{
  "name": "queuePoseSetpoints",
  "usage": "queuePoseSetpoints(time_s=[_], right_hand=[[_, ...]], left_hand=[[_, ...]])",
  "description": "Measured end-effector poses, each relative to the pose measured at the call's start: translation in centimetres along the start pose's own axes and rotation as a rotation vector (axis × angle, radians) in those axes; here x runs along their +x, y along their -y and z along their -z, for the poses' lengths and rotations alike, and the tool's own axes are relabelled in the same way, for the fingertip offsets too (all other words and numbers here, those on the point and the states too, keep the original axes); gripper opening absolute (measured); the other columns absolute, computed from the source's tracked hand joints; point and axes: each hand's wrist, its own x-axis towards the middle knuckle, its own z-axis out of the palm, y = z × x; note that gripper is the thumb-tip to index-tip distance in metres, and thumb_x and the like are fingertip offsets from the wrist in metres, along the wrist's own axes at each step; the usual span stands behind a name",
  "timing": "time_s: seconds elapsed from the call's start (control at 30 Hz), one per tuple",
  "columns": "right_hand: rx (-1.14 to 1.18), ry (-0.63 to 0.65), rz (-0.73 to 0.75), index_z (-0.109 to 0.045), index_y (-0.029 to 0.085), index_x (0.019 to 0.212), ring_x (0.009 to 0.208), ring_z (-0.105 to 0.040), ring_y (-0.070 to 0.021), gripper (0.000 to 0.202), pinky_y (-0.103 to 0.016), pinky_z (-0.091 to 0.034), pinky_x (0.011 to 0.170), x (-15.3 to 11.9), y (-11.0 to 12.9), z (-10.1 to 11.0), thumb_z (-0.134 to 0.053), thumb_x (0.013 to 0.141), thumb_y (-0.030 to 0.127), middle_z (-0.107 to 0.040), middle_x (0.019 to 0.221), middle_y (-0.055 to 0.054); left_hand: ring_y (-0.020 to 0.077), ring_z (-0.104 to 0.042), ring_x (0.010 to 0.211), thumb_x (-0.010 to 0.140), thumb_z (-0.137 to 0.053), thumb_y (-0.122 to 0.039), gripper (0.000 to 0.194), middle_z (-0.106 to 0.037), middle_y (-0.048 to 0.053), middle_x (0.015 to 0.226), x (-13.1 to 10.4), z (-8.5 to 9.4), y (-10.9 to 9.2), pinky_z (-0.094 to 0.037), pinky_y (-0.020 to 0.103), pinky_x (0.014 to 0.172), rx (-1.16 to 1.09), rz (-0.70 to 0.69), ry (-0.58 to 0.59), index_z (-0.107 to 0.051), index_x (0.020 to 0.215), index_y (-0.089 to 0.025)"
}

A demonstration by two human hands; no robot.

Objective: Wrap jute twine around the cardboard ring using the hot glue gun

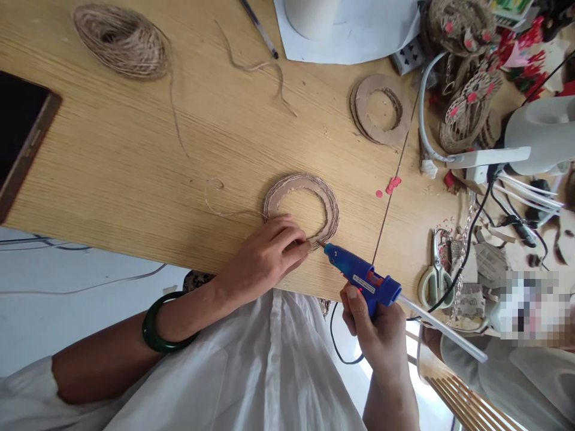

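A cardboard ring (332, 206) with twine laid around its outer edge lies near the table's front edge. My left hand (272, 248) is closed on the ring's near side, fingers pinching at its rim; a thin tail of twine (233, 213) runs off to the left. My right hand (375, 323) grips a blue glue gun (359, 275), with a clear glue stick (444, 329) poking out of its back. The gun's nozzle points at the ring's rim, close beside my left fingertips. Whether it touches the twine I cannot tell.
A twine ball (121, 42) and a phone (27, 131) lie to the left. Stacked cardboard rings (377, 111), red dots (393, 184), scissors (435, 275) and a white lamp (489, 157) with cables are at right. Another person's sleeve (507, 377) shows lower right.
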Motion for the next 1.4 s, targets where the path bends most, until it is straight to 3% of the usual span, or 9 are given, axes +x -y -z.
queuePoseSetpoints(time_s=[0.23, 0.5, 0.67, 0.83, 0.97, 1.17, 1.4], right_hand=[[0.015, 0.038, -0.056, -0.056, 0.018, 0.074, 0.044, -0.045, -0.0110, 0.039, -0.026, -0.032, 0.041, 0.6, -0.9, 0.9, -0.063, 0.096, 0.051, -0.054, 0.059, 0.000], [-0.036, -0.022, 0.033, -0.048, 0.021, 0.068, 0.045, -0.039, -0.0104, 0.043, -0.027, -0.027, 0.044, 1.6, -1.3, 1.7, -0.060, 0.097, 0.050, -0.046, 0.057, 0.002], [-0.047, -0.078, 0.049, -0.055, 0.019, 0.071, 0.046, -0.041, -0.0119, 0.040, -0.027, -0.029, 0.045, 1.3, -1.3, 1.8, -0.060, 0.097, 0.050, -0.046, 0.054, 0.003], [-0.025, -0.050, 0.039, -0.050, 0.020, 0.066, 0.043, -0.041, -0.0111, 0.044, -0.027, -0.029, 0.043, 0.8, -1.5, 1.9, -0.059, 0.097, 0.050, -0.045, 0.053, 0.003], [-0.057, -0.035, 0.074, -0.055, 0.019, 0.067, 0.045, -0.042, -0.0120, 0.042, -0.027, -0.032, 0.044, 0.7, -1.8, 1.5, -0.060, 0.097, 0.049, -0.047, 0.052, 0.003], [-0.050, -0.016, 0.027, -0.054, 0.020, 0.066, 0.044, -0.044, -0.0129, 0.043, -0.026, -0.032, 0.041, 0.9, -1.6, 1.1, -0.062, 0.094, 0.052, -0.048, 0.050, 0.002], [-0.041, -0.011, -0.031, -0.054, 0.020, 0.067, 0.045, -0.047, -0.0126, 0.045, -0.026, -0.035, 0.040, 0.7, -1.0, 1.1, -0.062, 0.093, 0.055, -0.050, 0.058, 0.000]], left_hand=[[0.0182, -0.062, 0.102, 0.099, -0.061, -0.017, 0.008, -0.068, 0.004, 0.100, 0.8, -0.6, -0.5, -0.050, 0.044, 0.111, 0.033, 0.026, 0.008, -0.067, 0.105, -0.016], [0.0206, -0.062, 0.092, 0.101, -0.058, -0.023, 0.012, -0.068, 0.006, 0.098, 2.8, -1.6, -1.7, -0.053, 0.037, 0.085, 0.136, 0.106, 0.049, -0.067, 0.103, -0.016], [0.0231, -0.063, 0.102, 0.100, -0.060, -0.030, 0.022, -0.069, 0.008, 0.109, 2.7, -1.9, -1.8, -0.054, 0.039, 0.091, 0.091, 0.108, 0.033, -0.064, 0.117, -0.017], [0.0243, -0.062, 0.114, 0.096, -0.067, -0.028, 0.036, -0.068, 0.009, 0.118, 2.1, -0.4, -0.6, -0.051, 0.045, 0.108, 0.017, 0.033, -0.035, -0.059, 0.129, -0.017], [0.0245, -0.062, 0.112, 0.093, -0.070, -0.023, 0.032, -0.070, 0.008, 0.114, 1.4, 0.3, 0.1, -0.051, 0.047, 0.109, 0.019, 0.026, -0.030, -0.062, 0.124, -0.017], [0.0233, -0.061, 0.112, 0.096, -0.066, -0.020, 0.032, -0.069, 0.007, 0.113, 0.5, -0.3, 0.1, -0.051, 0.047, 0.109, 0.001, 0.039, 0.000, -0.061, 0.127, -0.018], [0.0202, -0.063, 0.099, 0.098, -0.063, -0.023, 0.007, -0.070, 0.005, 0.100, 0.5, -0.3, -0.2, -0.054, 0.039, 0.094, -0.021, 0.102, -0.040, -0.067, 0.100, -0.018]])
